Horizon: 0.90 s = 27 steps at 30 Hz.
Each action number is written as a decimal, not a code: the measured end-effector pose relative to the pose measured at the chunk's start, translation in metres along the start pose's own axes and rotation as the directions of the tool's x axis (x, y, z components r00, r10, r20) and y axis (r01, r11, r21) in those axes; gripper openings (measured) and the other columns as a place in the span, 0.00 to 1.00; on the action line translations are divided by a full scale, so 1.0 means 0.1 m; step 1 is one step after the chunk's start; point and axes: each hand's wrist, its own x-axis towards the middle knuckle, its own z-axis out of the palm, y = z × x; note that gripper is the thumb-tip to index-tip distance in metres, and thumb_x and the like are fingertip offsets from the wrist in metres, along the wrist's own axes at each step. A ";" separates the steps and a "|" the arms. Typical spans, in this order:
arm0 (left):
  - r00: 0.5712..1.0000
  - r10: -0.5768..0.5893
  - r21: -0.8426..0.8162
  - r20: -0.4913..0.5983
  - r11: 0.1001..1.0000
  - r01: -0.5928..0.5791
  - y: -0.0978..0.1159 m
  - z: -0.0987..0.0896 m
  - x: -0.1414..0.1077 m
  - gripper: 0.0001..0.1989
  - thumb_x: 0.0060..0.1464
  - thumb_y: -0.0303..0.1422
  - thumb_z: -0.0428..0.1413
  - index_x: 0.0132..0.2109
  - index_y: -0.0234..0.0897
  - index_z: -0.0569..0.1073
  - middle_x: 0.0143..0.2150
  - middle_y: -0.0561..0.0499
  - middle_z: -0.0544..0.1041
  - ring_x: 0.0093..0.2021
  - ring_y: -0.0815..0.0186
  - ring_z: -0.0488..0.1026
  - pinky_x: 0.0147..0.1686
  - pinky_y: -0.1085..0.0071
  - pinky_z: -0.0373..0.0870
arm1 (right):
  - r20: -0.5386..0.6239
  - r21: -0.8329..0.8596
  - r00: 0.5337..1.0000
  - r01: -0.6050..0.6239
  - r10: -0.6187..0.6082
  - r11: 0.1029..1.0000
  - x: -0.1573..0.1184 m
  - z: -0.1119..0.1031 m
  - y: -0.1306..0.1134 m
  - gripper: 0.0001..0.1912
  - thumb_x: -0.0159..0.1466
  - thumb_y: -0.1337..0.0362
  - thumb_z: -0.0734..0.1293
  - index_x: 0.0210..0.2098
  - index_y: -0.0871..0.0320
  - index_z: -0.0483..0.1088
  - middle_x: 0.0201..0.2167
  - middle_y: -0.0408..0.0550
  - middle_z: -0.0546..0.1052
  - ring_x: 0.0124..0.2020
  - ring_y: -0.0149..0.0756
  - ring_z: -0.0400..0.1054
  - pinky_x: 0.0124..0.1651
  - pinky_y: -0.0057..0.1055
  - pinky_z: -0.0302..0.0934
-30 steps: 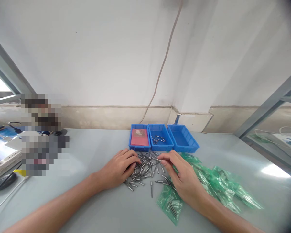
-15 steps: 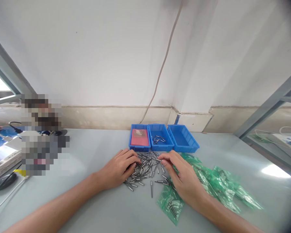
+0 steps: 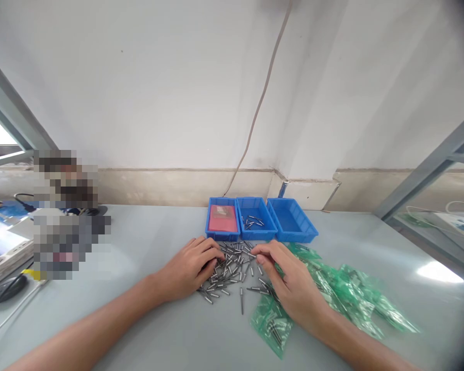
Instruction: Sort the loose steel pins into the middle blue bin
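A loose heap of small metal pins (image 3: 232,268), each with one thicker, shiny end, lies on the grey table between my hands. My left hand (image 3: 191,268) rests at the heap's left side with its fingers curled down; its fingertips are partly hidden, and what they hold cannot be made out. At the heap's right side, my right hand (image 3: 290,275) pinches one metal pin (image 3: 249,253) between thumb and forefinger. A single pin (image 3: 242,301) lies apart, nearer to me. Below my right wrist is a green clear bag (image 3: 272,327) with several pins inside.
Behind the heap stand three blue bins: the left bin (image 3: 208,226) holds a red packet (image 3: 222,220), the middle bin (image 3: 270,226) a few pins, the right bin (image 3: 311,233) nothing visible. More green bags (image 3: 348,293) lie right. Left are a power strip (image 3: 15,252) and a black mouse (image 3: 6,289).
My two hands stay almost exactly where they were, the pin still in the right pinch. Another person's hand at the far left edge has gone from view.
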 end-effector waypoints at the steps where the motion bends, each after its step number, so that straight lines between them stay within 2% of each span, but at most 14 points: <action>1: 1.000 0.000 0.002 -0.002 1.000 0.000 0.00 0.00 0.00 0.12 0.75 0.26 0.48 0.56 0.41 0.74 0.55 0.47 0.77 0.53 0.58 0.72 0.55 0.60 0.70 | 0.003 0.001 1.000 -0.008 0.008 1.000 0.00 0.00 0.00 0.11 0.80 0.64 0.59 0.51 0.50 0.73 0.44 0.48 0.79 0.45 0.43 0.74 0.47 0.36 0.70; 8: 1.000 0.003 0.002 -0.005 1.000 -0.003 0.00 0.00 -0.01 0.12 0.75 0.26 0.48 0.56 0.42 0.74 0.55 0.47 0.77 0.53 0.58 0.73 0.56 0.60 0.70 | 0.038 0.000 0.998 -0.049 0.049 0.999 -0.01 0.00 -0.01 0.12 0.80 0.62 0.58 0.51 0.49 0.73 0.44 0.48 0.79 0.45 0.43 0.75 0.42 0.35 0.70; 27: 0.999 0.037 0.029 -0.014 0.999 -0.037 -0.01 0.01 0.00 0.13 0.74 0.25 0.49 0.56 0.41 0.74 0.54 0.47 0.77 0.53 0.59 0.73 0.56 0.61 0.71 | 0.106 0.000 0.994 -0.022 0.022 1.000 -0.01 0.02 0.01 0.10 0.80 0.63 0.59 0.49 0.50 0.72 0.43 0.47 0.79 0.45 0.43 0.74 0.48 0.38 0.68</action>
